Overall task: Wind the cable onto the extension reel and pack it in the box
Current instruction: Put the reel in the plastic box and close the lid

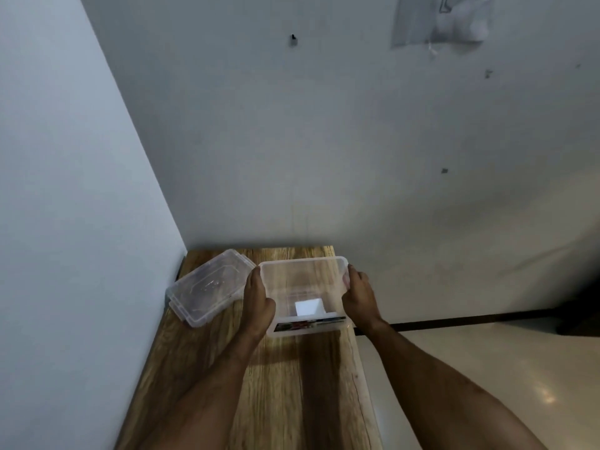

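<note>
A clear plastic box [303,266] with no lid stands on the wooden table [292,384]. My left hand [258,303] grips its left wall and my right hand [358,295] grips its right wall. A white object [310,307] shows inside at the bottom, and a coloured label runs along the near wall. The box's clear lid [207,287] lies on the table to the left, by the wall corner. No cable or reel is in sight.
The table is narrow and stands in a corner, with a wall on the left [81,190] and one behind [357,141]. Its right edge drops to a pale floor [487,368].
</note>
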Demonstrator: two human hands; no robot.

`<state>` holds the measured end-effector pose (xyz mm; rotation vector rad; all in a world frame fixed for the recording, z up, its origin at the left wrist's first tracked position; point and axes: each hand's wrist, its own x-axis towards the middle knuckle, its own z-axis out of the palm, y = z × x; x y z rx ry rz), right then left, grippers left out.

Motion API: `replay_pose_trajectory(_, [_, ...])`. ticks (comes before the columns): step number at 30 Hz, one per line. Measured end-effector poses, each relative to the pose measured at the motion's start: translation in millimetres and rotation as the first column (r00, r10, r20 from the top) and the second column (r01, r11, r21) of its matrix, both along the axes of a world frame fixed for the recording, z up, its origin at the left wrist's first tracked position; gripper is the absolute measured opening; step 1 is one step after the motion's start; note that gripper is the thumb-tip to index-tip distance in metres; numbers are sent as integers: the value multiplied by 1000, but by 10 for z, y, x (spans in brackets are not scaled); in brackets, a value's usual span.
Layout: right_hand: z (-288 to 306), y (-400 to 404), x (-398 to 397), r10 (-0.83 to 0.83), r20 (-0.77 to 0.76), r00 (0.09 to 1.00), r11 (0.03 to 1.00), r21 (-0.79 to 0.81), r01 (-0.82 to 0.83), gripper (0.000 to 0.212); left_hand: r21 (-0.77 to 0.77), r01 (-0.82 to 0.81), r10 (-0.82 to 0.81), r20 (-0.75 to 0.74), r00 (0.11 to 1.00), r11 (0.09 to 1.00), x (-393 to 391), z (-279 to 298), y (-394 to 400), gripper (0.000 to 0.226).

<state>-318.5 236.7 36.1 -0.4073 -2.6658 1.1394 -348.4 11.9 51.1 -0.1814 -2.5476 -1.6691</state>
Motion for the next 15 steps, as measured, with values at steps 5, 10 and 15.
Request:
replay_pose_trajectory(5, [25,-69,407,0,-16,1000,1000,-10,0,44,-14,32,-32,17,999,999,355,30,-56,48])
replay_pose_trajectory(10, [-19,-141,761,-24,-15,1000,999,-25,24,41,-10,30,-30,22,999,999,686,18,-139,42])
replay_pose_trajectory(15, [-87,-234,1051,-28,5,1000,999,-25,28,47,-73,39,-35,59,998,997,984,-59,-240,55])
